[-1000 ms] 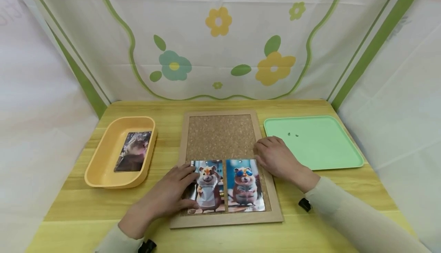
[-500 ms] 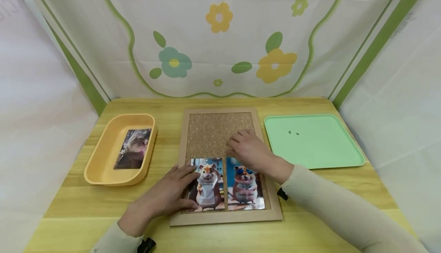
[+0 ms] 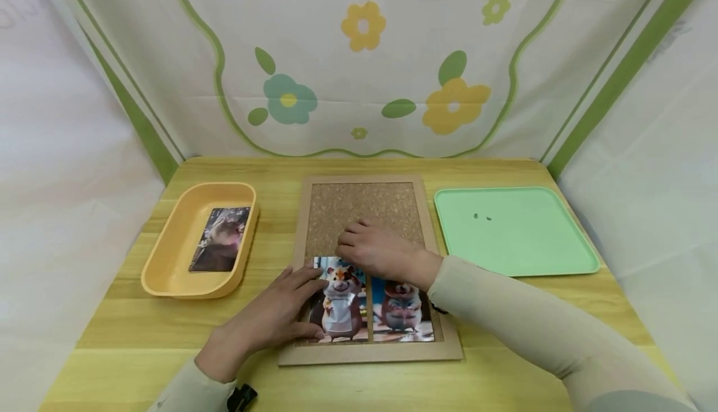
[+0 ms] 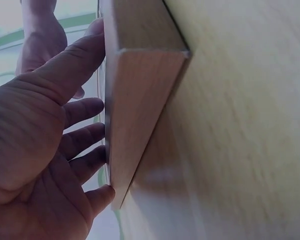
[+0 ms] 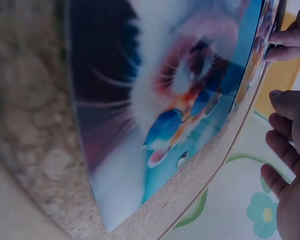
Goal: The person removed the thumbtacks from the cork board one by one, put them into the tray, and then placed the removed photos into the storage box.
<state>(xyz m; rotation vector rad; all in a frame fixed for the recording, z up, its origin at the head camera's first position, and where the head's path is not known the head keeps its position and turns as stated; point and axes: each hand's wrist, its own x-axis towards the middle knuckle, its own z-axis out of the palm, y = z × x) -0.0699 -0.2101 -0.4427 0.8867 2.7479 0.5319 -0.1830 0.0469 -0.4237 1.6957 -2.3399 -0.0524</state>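
Note:
My left hand point(image 3: 269, 315) rests at the left side of the wood-framed cork board point(image 3: 370, 354), its fingers and thumb reaching onto the photo of a hamster in an apron point(image 3: 340, 312). My right hand point(image 3: 387, 251) hovers near the top edge of that photo, fingers loosely bent, with nothing visible in them. In the right wrist view the right hand point(image 5: 290, 145) shows spread, relaxed fingers. Beside the first photo lies a second one, of a hamster in blue sunglasses point(image 3: 401, 312), partly under my right hand and wrist. A small shiny pin point(image 5: 182, 159) sits near its top edge.
A yellow tray point(image 3: 162, 262) on the left holds another photo point(image 3: 222, 240). On the right lies a green tray point(image 3: 533, 231) with two tiny pins point(image 3: 482, 217). A patterned curtain point(image 3: 359, 75) stands behind the table.
My right hand has moved left, from the board's right edge across the sunglasses photo to the top of the apron photo. The left hand has stayed in place.

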